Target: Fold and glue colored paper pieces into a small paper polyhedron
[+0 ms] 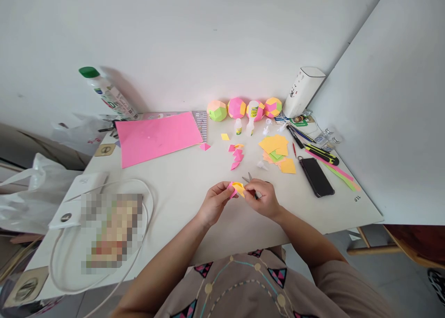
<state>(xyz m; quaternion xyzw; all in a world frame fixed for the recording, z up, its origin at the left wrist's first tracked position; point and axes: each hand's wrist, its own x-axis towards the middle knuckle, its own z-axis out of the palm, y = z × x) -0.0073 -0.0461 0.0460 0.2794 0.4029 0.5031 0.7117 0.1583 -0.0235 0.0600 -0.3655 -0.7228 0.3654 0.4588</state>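
Observation:
Near the front of the white table, both hands pinch a small folded paper piece (238, 188), part pink and part orange-yellow. Its pink side sits between the thumb and fingers of my left hand (216, 201). My right hand (263, 197) grips the orange-yellow side with its fingertips. Just behind the right hand lie scissors (248, 176), their blades showing and their handles mostly hidden under that hand. Farther back is a row of small pink folded paper pieces (237, 158), with a yellow paper piece (225, 136) beyond them.
Several paper balls (237, 108) line the wall behind glue bottles (238, 127). Paper squares (278, 144), a phone (316, 176) and a utility knife (321, 154) lie right. A pink sheet (158, 139), a white spray bottle (109, 95) and a looped white cable (149, 206) occupy the left.

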